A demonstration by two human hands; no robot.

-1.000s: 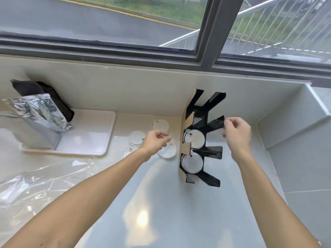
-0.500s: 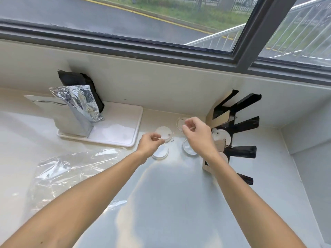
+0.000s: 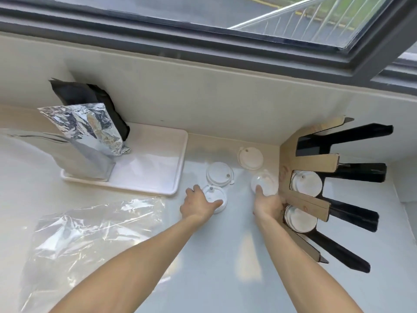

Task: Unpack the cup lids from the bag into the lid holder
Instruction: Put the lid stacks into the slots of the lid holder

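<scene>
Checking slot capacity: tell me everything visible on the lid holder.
The lid holder lies at the counter's right end, against the back wall. It looks like pale wood or board on its near faces, with glossy black fins fanning out to the right and forming slots. Two slots each hold a white lid, the upper lid and the lower lid; the top slot shows none. The right hand is close against its left edge.

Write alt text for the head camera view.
Two bare hands reach over a white counter, the left hand on one white cup lid and the right hand on another beside the black-and-wood lid holder, which already holds two lids. Two more lids lie loose behind; an empty clear bag lies at left.
</scene>
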